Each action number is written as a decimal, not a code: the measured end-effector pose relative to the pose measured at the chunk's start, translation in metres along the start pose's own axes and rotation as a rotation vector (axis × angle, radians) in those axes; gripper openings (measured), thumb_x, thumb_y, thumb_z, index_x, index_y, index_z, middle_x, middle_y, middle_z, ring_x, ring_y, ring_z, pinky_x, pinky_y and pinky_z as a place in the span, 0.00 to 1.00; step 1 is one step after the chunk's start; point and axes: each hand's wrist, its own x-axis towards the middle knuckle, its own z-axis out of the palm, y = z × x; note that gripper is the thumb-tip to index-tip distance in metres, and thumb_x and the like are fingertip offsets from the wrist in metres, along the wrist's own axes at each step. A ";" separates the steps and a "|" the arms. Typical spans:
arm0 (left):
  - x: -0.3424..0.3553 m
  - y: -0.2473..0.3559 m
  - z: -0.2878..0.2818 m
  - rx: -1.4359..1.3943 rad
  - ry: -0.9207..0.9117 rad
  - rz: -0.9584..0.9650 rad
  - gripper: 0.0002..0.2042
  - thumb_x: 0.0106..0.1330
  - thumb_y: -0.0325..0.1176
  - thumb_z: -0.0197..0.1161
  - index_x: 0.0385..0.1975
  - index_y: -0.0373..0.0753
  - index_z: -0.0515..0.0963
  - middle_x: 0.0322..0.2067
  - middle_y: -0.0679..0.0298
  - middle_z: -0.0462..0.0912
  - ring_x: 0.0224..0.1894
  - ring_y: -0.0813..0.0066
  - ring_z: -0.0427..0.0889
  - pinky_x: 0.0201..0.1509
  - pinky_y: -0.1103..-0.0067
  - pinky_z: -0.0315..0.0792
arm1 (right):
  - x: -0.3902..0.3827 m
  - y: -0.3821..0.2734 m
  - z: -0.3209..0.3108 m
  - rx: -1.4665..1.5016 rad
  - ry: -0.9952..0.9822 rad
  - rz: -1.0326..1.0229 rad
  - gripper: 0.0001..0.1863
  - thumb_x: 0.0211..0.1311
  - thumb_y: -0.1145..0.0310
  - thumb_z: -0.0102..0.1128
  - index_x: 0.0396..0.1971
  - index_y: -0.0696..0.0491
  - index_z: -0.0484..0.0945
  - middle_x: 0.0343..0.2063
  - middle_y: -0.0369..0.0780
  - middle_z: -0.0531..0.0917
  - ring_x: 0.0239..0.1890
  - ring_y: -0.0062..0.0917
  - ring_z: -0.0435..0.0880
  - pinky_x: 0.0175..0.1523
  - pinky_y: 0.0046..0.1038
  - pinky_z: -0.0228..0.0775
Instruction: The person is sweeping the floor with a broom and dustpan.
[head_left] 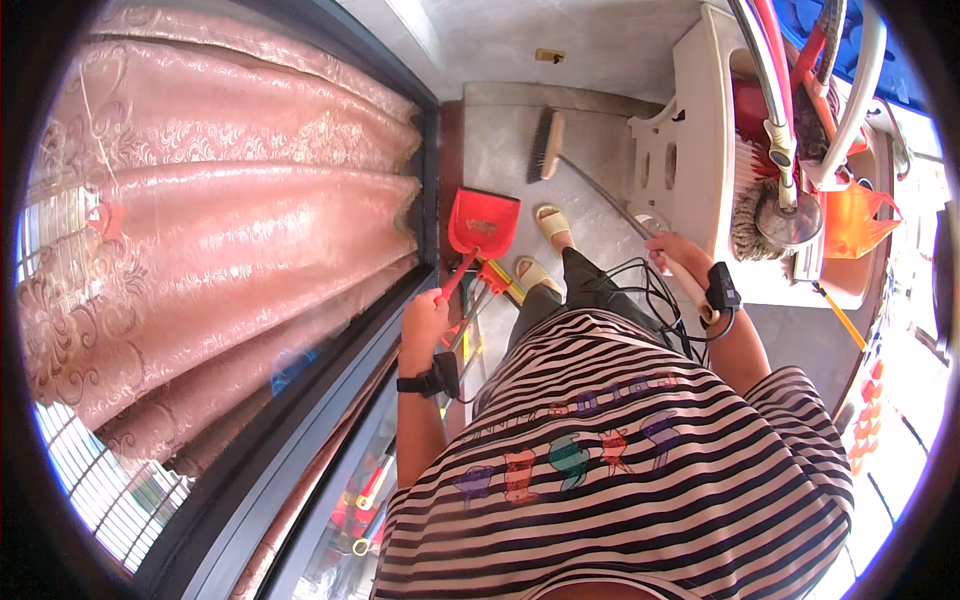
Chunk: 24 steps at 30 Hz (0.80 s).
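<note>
My left hand (425, 320) is closed on the handle of a red dustpan (484, 212), whose tray has some debris in it and is beside the dark window frame. My right hand (668, 250) grips the long handle of a broom (547, 148) with dark bristles and a pale wooden head; the head rests on the grey floor (500, 135) above my sandalled feet (553, 225). Yellow and red long-handled tools (497, 279) lie under the dustpan. Black cables run from the device on my right wrist.
Left, pink curtains (230, 250) hang behind a dark-framed window. Right stands a white sink cabinet (695, 150) holding mops, a round metal mop head (800, 222), hoses and an orange bag (855, 225). A grey wall (570, 40) closes off the far end.
</note>
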 end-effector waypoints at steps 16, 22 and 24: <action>-0.027 -0.004 -0.001 -0.225 0.005 -0.292 0.17 0.55 0.41 0.57 0.38 0.36 0.79 0.28 0.49 0.82 0.35 0.59 0.82 0.39 0.71 0.74 | -0.014 -0.062 0.083 -0.284 0.033 -0.191 0.04 0.58 0.72 0.53 0.28 0.55 0.69 0.14 0.34 0.68 0.10 0.16 0.67 0.12 0.21 0.61; -0.056 -0.032 0.014 -0.365 0.050 -0.365 0.16 0.54 0.35 0.58 0.41 0.35 0.78 0.27 0.51 0.82 0.31 0.62 0.83 0.37 0.72 0.75 | 0.079 -0.092 0.134 0.046 -0.155 -0.050 0.05 0.62 0.68 0.50 0.29 0.53 0.68 0.15 0.32 0.68 0.11 0.15 0.66 0.12 0.19 0.58; -0.061 -0.012 -0.001 -0.436 0.019 -0.511 0.15 0.54 0.33 0.58 0.42 0.35 0.78 0.28 0.50 0.82 0.32 0.63 0.83 0.38 0.73 0.75 | 0.128 -0.077 0.123 0.157 -0.284 0.076 0.06 0.63 0.65 0.49 0.30 0.51 0.69 0.16 0.33 0.69 0.11 0.15 0.65 0.13 0.19 0.59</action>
